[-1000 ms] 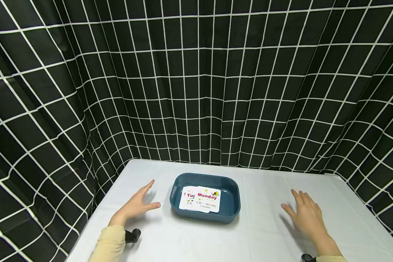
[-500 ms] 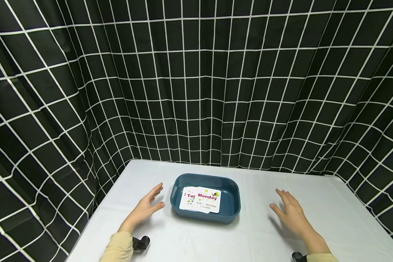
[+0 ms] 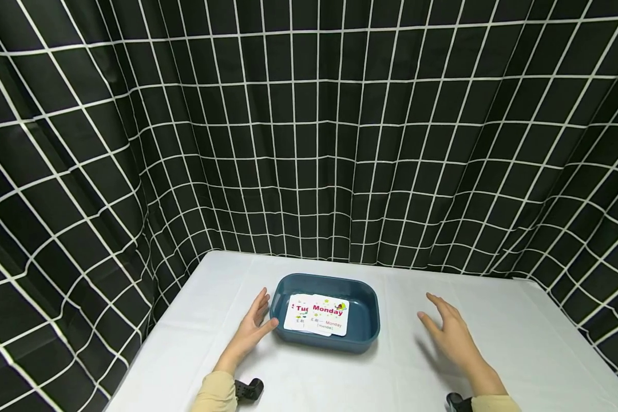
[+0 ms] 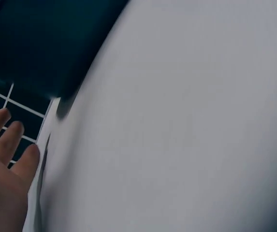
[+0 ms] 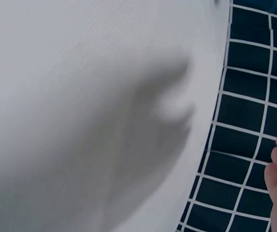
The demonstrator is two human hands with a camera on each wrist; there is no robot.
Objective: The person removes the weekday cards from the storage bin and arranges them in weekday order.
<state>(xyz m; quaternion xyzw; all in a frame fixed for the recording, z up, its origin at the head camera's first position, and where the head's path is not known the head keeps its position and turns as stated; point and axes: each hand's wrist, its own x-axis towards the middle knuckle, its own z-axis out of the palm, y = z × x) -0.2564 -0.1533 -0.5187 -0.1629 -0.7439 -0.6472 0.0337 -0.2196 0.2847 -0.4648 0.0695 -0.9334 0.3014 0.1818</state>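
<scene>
A dark blue bin [image 3: 363,320] with rounded corners stands on the white table. Flat inside it lie overlapping white cards; the top one is a Monday card [image 3: 329,316], partly covering a card that reads "Tue" [image 3: 297,315]. My left hand [image 3: 249,332] is at the bin's left end, thumb and fingers spread; whether it touches the wall I cannot tell. In the left wrist view the left fingers [image 4: 7,140] appear below the bin's side [image 4: 36,43]. Apart from the bin on its right, my right hand [image 3: 453,337] hovers over the table with relaxed fingers, holding nothing.
A white cloth [image 3: 391,372] covers the table. Behind it and along both sides hangs a black curtain [image 3: 309,143] with a white grid. Each wrist wears a black camera mount, such as the left mount [image 3: 249,390].
My left hand has moved right, from beside the bin up to its left end. The right hand has moved left, nearer the bin. The bin and cards stay in place.
</scene>
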